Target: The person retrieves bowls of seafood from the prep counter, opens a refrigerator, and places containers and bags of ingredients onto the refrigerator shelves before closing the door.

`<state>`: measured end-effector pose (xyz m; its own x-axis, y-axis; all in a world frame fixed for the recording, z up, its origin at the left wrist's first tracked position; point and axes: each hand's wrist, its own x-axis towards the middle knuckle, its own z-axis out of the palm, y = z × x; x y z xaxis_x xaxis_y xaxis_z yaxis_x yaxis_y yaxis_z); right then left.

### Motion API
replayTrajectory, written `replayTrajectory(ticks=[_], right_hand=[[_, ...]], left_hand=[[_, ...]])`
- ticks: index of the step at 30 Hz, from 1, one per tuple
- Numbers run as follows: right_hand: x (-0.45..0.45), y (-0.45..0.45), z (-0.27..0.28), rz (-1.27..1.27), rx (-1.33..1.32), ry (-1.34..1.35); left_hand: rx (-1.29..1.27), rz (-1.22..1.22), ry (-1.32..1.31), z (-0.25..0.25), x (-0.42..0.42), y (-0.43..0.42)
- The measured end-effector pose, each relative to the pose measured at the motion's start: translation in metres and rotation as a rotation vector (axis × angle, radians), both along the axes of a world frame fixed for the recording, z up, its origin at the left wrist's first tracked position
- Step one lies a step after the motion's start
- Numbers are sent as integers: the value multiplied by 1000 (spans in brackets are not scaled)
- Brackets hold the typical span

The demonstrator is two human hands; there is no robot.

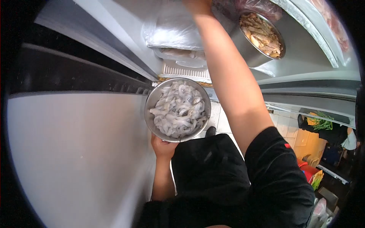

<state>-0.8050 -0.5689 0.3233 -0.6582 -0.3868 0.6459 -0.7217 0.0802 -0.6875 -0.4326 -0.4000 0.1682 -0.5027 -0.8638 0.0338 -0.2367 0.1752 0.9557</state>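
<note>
My left hand is closed on the near side of a round metal bowl, and its fingers go out of sight beneath it. Pale, greyish raw strips fill the bowl. My right arm reaches forward into the fridge, and my right hand is cut off by the top edge, its fingers out of view. Left of that hand lies a plastic-wrapped container. To its right, a tall metal pot holds brownish pieces of food.
A fridge door stands along my left. Bagged food lies behind the pot. White racks curve at the upper right. Beyond, at right, are a person, green vegetables and a red package.
</note>
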Motion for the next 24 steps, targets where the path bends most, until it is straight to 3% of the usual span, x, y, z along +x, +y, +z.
replayTrajectory(ticks=[2,4,5,8,18,22,24], right_hand=[[-22,-18,-5,-295,99,818],[-23,-19,-4,-203,66,584],[-20,-17,-2,-154,41,427],[-16,-9,0,-135,43,289],[-14,-3,-9,-147,20,144],[-17,-17,-8,-143,-54,169],[-22,-26,-5,-141,-105,208]], left_hand=[[28,1,47,-4,-3,1],[8,34,54,-7,-3,3],[139,-8,92,0,-4,2],[71,-37,117,-14,3,-3],[-16,-60,200,-12,-8,-6],[-187,-92,33,-15,1,-9],[-61,-37,111,-18,-3,-3]])
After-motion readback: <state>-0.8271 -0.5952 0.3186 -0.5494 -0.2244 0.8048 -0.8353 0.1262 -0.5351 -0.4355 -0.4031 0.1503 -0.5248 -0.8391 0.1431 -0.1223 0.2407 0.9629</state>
